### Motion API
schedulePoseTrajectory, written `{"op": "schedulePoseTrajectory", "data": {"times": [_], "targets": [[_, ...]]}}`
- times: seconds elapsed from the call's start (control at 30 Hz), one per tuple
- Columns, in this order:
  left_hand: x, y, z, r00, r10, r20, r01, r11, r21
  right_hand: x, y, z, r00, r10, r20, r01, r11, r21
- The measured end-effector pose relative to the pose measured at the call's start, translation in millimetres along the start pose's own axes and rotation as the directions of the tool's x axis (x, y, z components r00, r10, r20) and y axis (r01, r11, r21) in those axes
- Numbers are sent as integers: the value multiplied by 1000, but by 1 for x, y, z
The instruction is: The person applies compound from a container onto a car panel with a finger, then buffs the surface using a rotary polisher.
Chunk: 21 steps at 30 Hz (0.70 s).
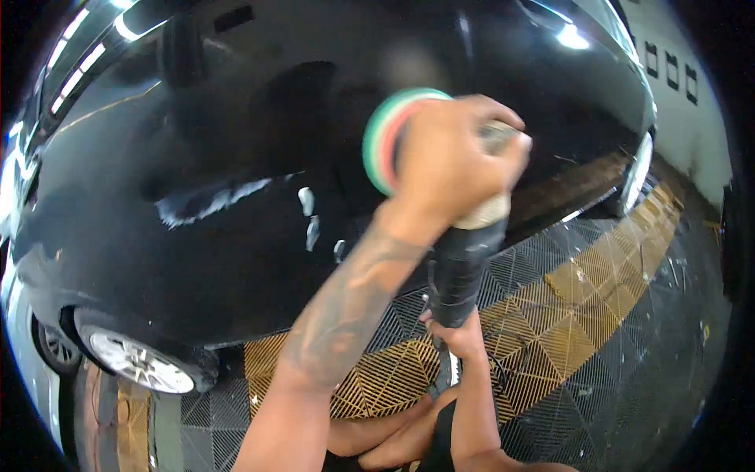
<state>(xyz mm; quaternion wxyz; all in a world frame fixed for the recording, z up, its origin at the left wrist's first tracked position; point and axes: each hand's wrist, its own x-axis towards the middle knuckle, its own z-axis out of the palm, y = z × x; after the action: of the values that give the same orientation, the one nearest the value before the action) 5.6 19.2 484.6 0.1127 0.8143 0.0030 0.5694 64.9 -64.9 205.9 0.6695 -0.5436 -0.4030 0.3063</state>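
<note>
My left hand point(452, 153), on a tattooed forearm, is wrapped round the head of a car polisher point(464, 271). Lower down, my right hand point(462, 334) grips the rear end of its black body. A round pad point(374, 149) with green, white and red rings lies against the side of a black car point(259, 118). The pad and left hand are slightly blurred. To the left of the pad, a wide white smear point(208, 206) and several small white dabs point(307, 201) mark the paint. The pad's working face is hidden.
A wheel with silver spokes point(138, 358) is at lower left, and another wheel point(635, 173) at far right. Black and yellow grated floor tiles point(543, 346) lie beneath. A pale wall point(692, 134) stands at right. My bent legs point(385, 440) are close below the tool.
</note>
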Motion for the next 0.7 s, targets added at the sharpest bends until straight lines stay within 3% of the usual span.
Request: {"op": "schedulePoseTrajectory", "data": {"times": [0.03,0.07,0.13,0.23,0.4,0.43,0.53,0.57,0.7], "targets": [[-1,-1,15,999,-13,34,14,1000,-25,-1,10,1,999,-33,28,29,993,111],[-4,-2,29,997,-28,69,32,998,-52,-2,20,4,998,-31,63,25,994,105],[-17,0,46,994,-24,103,22,999,27,-6,30,8,997,15,79,-38,954,299],[-40,2,50,983,-108,150,110,994,-8,-10,44,13,995,53,81,-71,968,239],[-68,2,19,997,-65,43,64,998,22,-18,40,33,993,7,122,-27,987,157],[-72,4,7,999,-51,16,50,998,37,-14,46,34,976,-54,210,40,997,70],[-83,4,-31,997,20,-69,-19,1000,21,-14,49,51,972,18,236,-36,997,72],[-86,4,-45,997,19,-78,-17,1000,17,-9,66,60,966,-91,241,62,990,124],[-99,1,-101,997,-5,-82,3,999,-34,-10,58,93,953,-170,252,153,984,87]]}}
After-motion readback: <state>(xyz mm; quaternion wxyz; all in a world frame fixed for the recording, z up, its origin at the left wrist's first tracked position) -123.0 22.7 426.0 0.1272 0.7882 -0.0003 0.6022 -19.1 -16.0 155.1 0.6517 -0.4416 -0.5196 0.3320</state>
